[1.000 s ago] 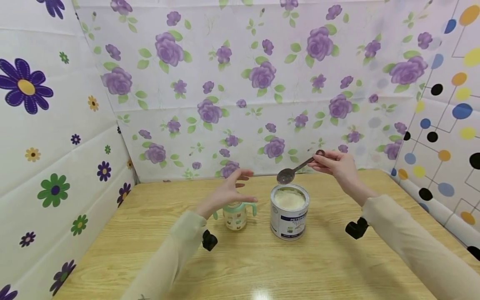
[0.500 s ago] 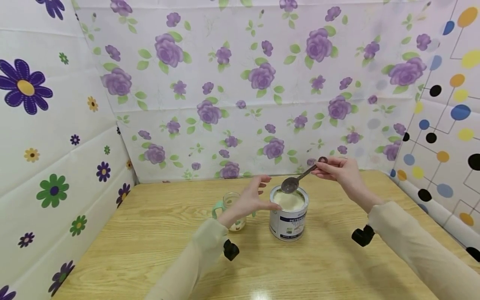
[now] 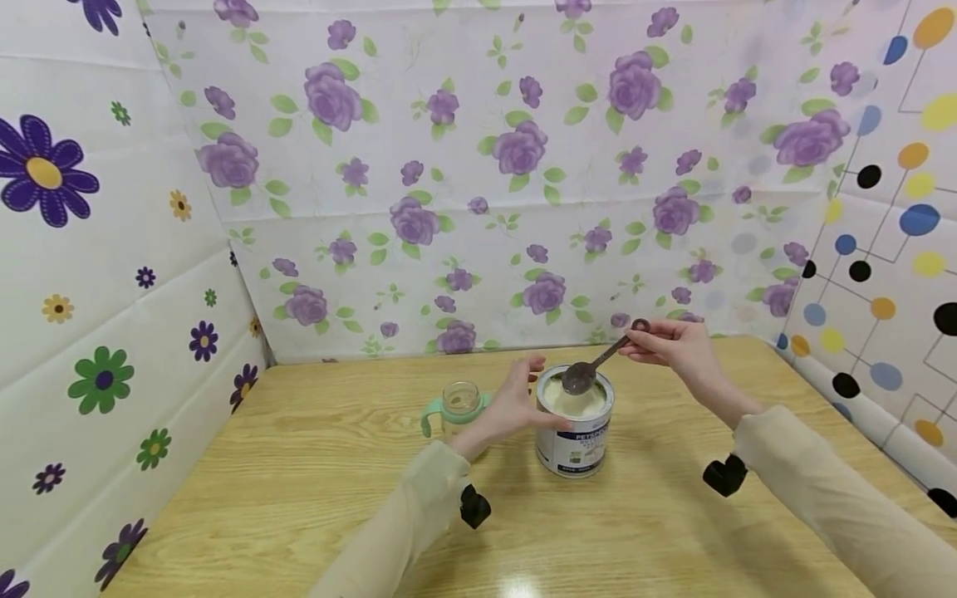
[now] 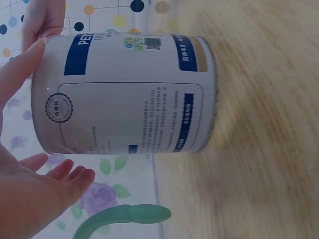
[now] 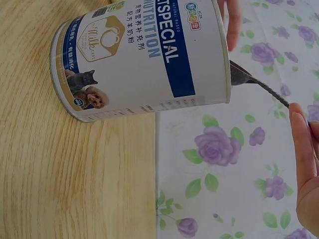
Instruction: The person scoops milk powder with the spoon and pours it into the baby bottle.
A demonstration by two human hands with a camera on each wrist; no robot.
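A white and blue milk powder can (image 3: 572, 455), lid off, stands on the table with pale powder (image 3: 571, 405) inside. My right hand (image 3: 686, 355) pinches the handle of a dark brown spoon (image 3: 580, 378), whose bowl dips into the can's mouth. On the can's left side, my left hand (image 3: 512, 409) is spread, thumb toward the front and fingers behind. In the left wrist view the thumb lies at the can's rim, while the fingertips (image 4: 84, 178) stand apart from its wall. Behind the left wrist sits a baby bottle (image 3: 459, 400) with green handles, lidless and partly hidden.
The wooden table (image 3: 299, 465) meets a purple-flowered cloth (image 3: 414, 274) at its back edge. Patterned cloths also flank it on the left and right. A black wrist camera (image 3: 474, 507) hangs under the left sleeve, another black camera (image 3: 725, 476) under the right one.
My left hand has moved right from above the bottle to the can's side, uncovering the bottle's mouth. The spoon has come down from above the can into its opening.
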